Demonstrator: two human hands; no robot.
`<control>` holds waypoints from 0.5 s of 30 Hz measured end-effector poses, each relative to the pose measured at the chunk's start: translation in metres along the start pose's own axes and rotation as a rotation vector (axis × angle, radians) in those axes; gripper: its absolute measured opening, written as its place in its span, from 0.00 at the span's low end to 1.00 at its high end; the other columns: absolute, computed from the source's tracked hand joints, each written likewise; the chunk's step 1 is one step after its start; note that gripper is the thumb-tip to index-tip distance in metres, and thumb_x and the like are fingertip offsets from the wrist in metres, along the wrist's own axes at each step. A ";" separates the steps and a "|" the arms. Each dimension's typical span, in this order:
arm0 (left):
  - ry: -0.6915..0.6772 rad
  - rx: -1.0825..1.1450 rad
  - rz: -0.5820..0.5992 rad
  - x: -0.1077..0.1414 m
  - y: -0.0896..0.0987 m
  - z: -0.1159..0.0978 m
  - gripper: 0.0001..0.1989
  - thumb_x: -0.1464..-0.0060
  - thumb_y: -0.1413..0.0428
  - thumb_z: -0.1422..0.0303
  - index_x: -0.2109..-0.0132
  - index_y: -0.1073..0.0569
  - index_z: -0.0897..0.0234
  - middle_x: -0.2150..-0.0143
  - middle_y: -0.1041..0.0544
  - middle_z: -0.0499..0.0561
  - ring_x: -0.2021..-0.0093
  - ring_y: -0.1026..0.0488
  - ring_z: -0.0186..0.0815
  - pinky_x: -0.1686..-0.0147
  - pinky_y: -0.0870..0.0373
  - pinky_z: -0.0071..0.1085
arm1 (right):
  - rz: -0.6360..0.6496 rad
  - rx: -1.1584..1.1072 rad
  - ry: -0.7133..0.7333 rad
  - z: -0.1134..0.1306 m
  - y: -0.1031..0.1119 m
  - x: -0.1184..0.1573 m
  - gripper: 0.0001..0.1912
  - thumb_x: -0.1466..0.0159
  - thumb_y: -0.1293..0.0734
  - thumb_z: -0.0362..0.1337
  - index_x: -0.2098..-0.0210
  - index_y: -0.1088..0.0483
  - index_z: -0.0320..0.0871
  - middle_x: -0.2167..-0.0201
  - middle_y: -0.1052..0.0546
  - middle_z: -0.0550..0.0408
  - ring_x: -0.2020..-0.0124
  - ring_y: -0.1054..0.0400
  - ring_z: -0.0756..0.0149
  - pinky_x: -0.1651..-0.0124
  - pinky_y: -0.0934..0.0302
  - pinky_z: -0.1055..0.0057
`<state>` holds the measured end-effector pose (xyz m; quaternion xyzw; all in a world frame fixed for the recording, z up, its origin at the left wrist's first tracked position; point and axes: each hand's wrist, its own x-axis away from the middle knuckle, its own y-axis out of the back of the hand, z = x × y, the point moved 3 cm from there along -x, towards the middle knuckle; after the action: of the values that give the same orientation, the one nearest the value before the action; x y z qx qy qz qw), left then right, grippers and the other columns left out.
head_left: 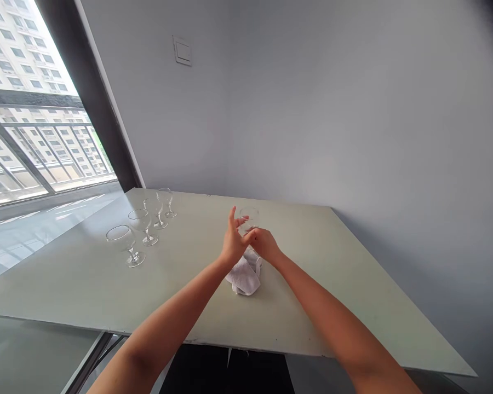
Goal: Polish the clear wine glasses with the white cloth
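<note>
A clear stemmed glass (250, 214) shows just beyond my two hands, its bowl facing up and its lower part hidden by them. My left hand (233, 242) is at the glass's left side with its fingers spread, one pointing up and others reaching by the bowl. Curled closed at the lower part of the glass, my right hand (266, 244) touches the left hand's thumb side. A crumpled white cloth (245, 278) is directly below the hands, its upper edge partly covered by them.
Several more stemmed glasses (149, 239) stand upright in a slanting row on the left of the pale table (312, 317). Grey walls meet behind the table. A window with a railing is at the left, and a light switch (183, 51) is on the wall.
</note>
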<state>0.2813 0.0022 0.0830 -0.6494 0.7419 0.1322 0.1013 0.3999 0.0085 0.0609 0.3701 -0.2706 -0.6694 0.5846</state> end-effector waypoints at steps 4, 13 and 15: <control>0.060 -0.256 0.013 0.010 0.009 0.048 0.41 0.54 0.43 0.59 0.38 0.57 0.58 0.46 0.35 0.58 0.45 0.39 0.42 0.51 0.42 0.40 | -0.127 0.050 -0.201 -0.066 0.008 -0.034 0.13 0.43 0.41 0.39 0.63 0.28 0.44 0.66 0.24 0.52 0.63 0.33 0.63 0.65 0.45 0.74; 0.226 -0.355 -0.035 0.015 0.018 0.098 0.26 0.48 0.50 0.66 0.43 0.46 0.59 0.56 0.28 0.51 0.56 0.31 0.35 0.57 0.38 0.34 | -0.301 0.104 -0.562 -0.171 0.035 -0.076 0.17 0.43 0.41 0.38 0.57 0.29 0.40 0.61 0.26 0.44 0.61 0.32 0.60 0.66 0.45 0.72; 0.213 -0.367 -0.029 0.013 0.018 0.098 0.25 0.49 0.49 0.68 0.44 0.44 0.59 0.57 0.28 0.51 0.57 0.31 0.35 0.57 0.38 0.33 | -0.322 0.100 -0.586 -0.180 0.036 -0.080 0.17 0.43 0.40 0.38 0.56 0.30 0.40 0.61 0.26 0.44 0.61 0.33 0.60 0.66 0.45 0.71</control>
<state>0.2596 0.0240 -0.0123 -0.6777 0.7027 0.1943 -0.0957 0.5699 0.0940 -0.0004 0.2282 -0.3979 -0.8168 0.3500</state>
